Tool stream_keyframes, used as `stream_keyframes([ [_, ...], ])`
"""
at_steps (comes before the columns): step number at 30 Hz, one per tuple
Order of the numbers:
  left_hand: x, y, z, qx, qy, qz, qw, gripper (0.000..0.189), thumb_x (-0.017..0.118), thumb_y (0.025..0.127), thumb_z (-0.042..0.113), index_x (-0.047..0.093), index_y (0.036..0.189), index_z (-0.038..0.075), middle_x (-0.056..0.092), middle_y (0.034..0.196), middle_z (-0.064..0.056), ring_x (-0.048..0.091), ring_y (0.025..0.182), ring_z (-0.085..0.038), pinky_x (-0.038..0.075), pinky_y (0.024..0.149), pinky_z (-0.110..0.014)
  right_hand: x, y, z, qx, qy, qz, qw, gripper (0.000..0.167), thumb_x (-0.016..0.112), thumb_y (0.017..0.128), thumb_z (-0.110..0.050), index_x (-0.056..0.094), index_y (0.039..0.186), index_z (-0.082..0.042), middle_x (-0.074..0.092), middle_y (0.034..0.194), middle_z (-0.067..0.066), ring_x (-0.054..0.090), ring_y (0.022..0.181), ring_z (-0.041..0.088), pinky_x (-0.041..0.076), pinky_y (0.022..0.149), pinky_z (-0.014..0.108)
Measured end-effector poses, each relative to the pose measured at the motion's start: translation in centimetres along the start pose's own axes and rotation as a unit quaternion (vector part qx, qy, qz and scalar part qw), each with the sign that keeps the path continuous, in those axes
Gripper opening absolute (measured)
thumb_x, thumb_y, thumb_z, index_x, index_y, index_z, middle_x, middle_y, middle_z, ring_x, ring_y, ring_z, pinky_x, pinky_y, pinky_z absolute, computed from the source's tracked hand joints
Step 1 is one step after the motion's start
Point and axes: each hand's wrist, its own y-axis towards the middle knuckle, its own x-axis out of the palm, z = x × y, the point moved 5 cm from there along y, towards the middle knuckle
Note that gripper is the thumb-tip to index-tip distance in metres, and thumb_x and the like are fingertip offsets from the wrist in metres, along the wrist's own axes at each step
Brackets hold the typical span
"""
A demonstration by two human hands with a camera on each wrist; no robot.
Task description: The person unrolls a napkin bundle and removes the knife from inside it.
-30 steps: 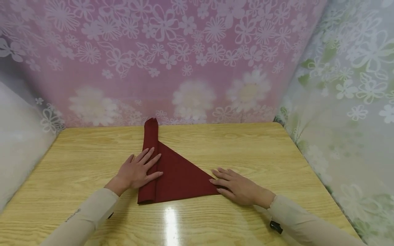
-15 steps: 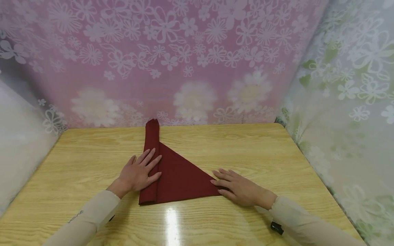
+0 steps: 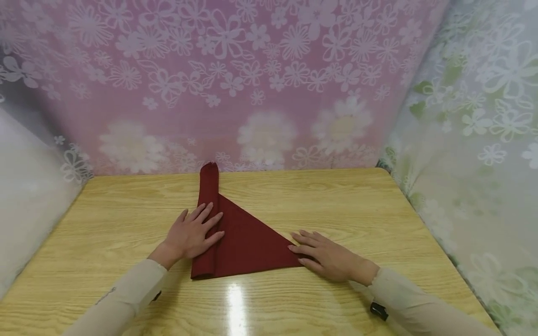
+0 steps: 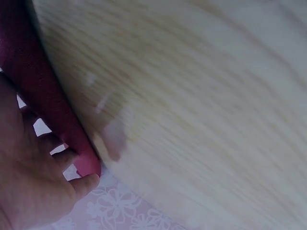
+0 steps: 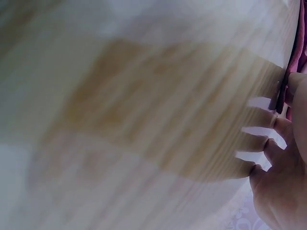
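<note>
A dark red cloth (image 3: pixel 252 242) lies on the table, its left side rolled into a long upright-running tube (image 3: pixel 208 186) and its right side a flat triangle tapering to a point. My left hand (image 3: pixel 191 233) rests on the roll with fingers spread, the fingertips reaching just past its right edge. At the triangle's right tip, my right hand (image 3: pixel 329 254) touches the cloth with its fingertips. In the left wrist view the cloth roll (image 4: pixel 53 96) runs under the fingers. The right wrist view shows the fingertips down on the table beside the cloth's edge (image 5: pixel 290 72).
The wood-grain table (image 3: pixel 315 200) reaches back to a pink flowered curtain (image 3: pixel 269 93). Pale flowered sheets hang at the left and right sides (image 3: pixel 483 163). The far end of the roll lies at the table's back edge. A bright reflection shows near the front.
Both hands hold nearly the same places on the cloth. The whole head view has shifted very slightly, and the cloth keeps its shape.
</note>
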Motion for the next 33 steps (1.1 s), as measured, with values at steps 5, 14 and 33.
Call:
stream_keyframes([
  [5,-0.9,0.7,0.2,-0.003,0.017,0.021,0.9996,0.057,0.043,0.098,0.050,0.041,0.147,0.021,0.031,0.152,-0.014,0.026,0.139,-0.033,0.024,0.106,-0.060,-0.1,0.2,0.0,0.008,0.011,-0.012,0.9998,0.044,0.040,0.104,-0.033,0.044,0.145,-0.017,0.029,0.154,0.008,0.022,0.141,0.029,0.020,0.112,0.050],
  [14,-1.5,1.4,0.7,-0.012,0.016,0.000,0.9998,0.056,0.045,0.098,0.048,0.045,0.145,0.017,0.031,0.151,-0.017,0.027,0.138,-0.034,0.025,0.105,-0.060,-0.5,0.3,-0.2,-0.003,-0.005,-0.015,0.9999,0.044,0.040,0.104,-0.033,0.046,0.144,-0.016,0.030,0.153,0.010,0.023,0.140,0.030,0.022,0.111,0.050],
  [33,-0.3,0.9,-0.2,-0.037,0.002,-0.038,0.9986,0.058,0.044,0.097,0.049,0.042,0.147,0.019,0.026,0.154,-0.014,0.021,0.141,-0.034,0.023,0.105,-0.062,-0.9,0.8,-0.4,0.022,-0.048,-0.036,0.9979,0.049,0.041,0.102,-0.042,0.039,0.148,-0.025,0.029,0.154,0.006,0.028,0.139,0.025,0.033,0.107,0.044],
])
